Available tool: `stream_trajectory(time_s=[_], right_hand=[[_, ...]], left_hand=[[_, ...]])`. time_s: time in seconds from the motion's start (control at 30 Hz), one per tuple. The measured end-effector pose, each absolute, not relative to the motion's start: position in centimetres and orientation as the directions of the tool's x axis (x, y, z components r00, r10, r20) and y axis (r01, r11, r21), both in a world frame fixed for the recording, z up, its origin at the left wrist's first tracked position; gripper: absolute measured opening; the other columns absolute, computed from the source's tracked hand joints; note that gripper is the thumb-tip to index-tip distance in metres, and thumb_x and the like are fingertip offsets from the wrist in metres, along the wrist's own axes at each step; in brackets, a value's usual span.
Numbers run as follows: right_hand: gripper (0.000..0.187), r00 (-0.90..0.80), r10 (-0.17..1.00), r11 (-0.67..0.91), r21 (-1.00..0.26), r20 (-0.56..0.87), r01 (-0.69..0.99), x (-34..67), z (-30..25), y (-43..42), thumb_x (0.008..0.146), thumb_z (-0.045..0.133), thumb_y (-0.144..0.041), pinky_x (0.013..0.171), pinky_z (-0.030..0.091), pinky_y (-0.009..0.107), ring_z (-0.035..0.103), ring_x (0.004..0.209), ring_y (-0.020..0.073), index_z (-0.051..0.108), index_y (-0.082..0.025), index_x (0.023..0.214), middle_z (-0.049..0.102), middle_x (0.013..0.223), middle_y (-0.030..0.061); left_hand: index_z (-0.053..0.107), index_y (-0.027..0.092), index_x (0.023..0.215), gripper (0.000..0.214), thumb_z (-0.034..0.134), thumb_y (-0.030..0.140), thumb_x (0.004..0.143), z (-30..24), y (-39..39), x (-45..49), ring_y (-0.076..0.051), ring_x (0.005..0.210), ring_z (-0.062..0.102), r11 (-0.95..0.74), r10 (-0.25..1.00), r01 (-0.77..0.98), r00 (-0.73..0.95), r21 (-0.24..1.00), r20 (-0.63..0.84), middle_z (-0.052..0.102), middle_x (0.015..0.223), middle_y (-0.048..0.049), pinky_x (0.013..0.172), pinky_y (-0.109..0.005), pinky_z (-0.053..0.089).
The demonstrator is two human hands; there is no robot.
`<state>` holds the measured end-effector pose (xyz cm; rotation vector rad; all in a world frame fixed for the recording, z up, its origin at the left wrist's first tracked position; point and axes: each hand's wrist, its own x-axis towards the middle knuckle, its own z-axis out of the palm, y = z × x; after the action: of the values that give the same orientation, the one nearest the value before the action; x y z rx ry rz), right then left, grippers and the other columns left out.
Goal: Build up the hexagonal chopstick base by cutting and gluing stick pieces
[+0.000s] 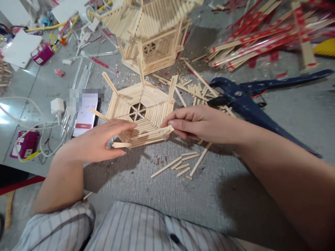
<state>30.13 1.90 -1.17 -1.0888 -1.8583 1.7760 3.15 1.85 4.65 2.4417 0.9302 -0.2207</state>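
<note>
A six-sided frame (157, 94) built of thin wooden sticks lies on the grey table, with short posts at its corners and a spoked hole in the middle. My left hand (104, 139) is at its near left side, fingers stretched over the rim and thumb apart below. At the near right corner, my right hand (190, 122) has its thumb and fingers closed on a short stick post (167, 130). Cut stick pieces (183, 164) lie on the table in front of the frame. Behind it stands a larger stick structure with a slatted roof (157, 21).
Blue-handled cutting pliers (243, 94) lie to the right, under my right forearm. Chopsticks in red-marked wrappers (261, 42) are heaped at the back right. A phone (86, 113), a white charger with cable (57, 105) and purple boxes (42, 54) are on the left.
</note>
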Motion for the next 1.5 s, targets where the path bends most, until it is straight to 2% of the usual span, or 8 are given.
stream_trajectory(time_s=[0.27,0.53,0.73,1.13,1.5], right_hand=[[0.026,-0.65,0.719,-0.065,-0.955,-0.247,0.291,29.1,-1.8,1.8,0.085,0.043,-0.035,0.045,0.027,0.023,0.035,0.042,0.0057,0.059,-0.016,0.078,0.043,0.049,-0.0054],[0.026,-0.643,0.731,-0.036,-0.953,-0.231,0.302,29.0,-2.0,1.7,0.086,0.041,-0.032,0.047,0.029,0.023,0.035,0.043,0.0059,0.06,-0.014,0.085,0.043,0.05,-0.0054],[0.025,-0.65,0.723,-0.005,-0.943,-0.234,0.333,29.0,-1.8,1.5,0.086,0.041,-0.031,0.049,0.029,0.022,0.037,0.043,0.0062,0.061,-0.015,0.085,0.044,0.05,-0.0053],[0.028,-0.625,0.731,-0.024,-0.926,-0.273,0.376,28.9,-1.4,1.3,0.087,0.041,-0.034,0.048,0.03,0.021,0.04,0.046,0.0066,0.062,-0.017,0.091,0.048,0.054,-0.0036],[0.03,-0.609,0.746,-0.004,-0.916,-0.27,0.401,28.7,-1.5,1.2,0.088,0.038,-0.034,0.051,0.033,0.022,0.044,0.05,0.0086,0.062,-0.017,0.089,0.053,0.058,-0.0013]], left_hand=[[0.047,0.016,0.123,0.044,0.054,0.032,0.083,4.1,2.2,3.0,-0.022,0.115,0.051,-0.688,0.524,0.61,0.793,0.393,-0.312,0.056,0.123,-0.0127,0.097,-0.035,0.041],[0.052,0.017,0.113,0.034,0.051,0.036,0.086,4.0,2.3,3.2,-0.019,0.11,0.052,-0.69,0.532,0.603,0.797,0.399,-0.285,0.059,0.114,-0.0096,0.095,-0.031,0.04],[0.057,0.018,0.099,0.024,0.054,0.036,0.084,3.9,2.4,3.1,-0.018,0.108,0.052,-0.674,0.522,0.592,0.805,0.442,-0.282,0.063,0.104,-0.007,0.096,-0.032,0.039],[0.058,0.022,0.091,0.018,0.052,0.037,0.084,4.1,2.7,3.1,-0.019,0.107,0.051,-0.668,0.532,0.613,0.79,0.421,-0.307,0.062,0.102,-0.0062,0.096,-0.035,0.038],[0.06,0.021,0.091,0.02,0.051,0.038,0.085,4.1,2.7,3.5,-0.019,0.104,0.052,-0.679,0.528,0.604,0.796,0.417,-0.295,0.063,0.1,-0.0065,0.095,-0.036,0.039]])
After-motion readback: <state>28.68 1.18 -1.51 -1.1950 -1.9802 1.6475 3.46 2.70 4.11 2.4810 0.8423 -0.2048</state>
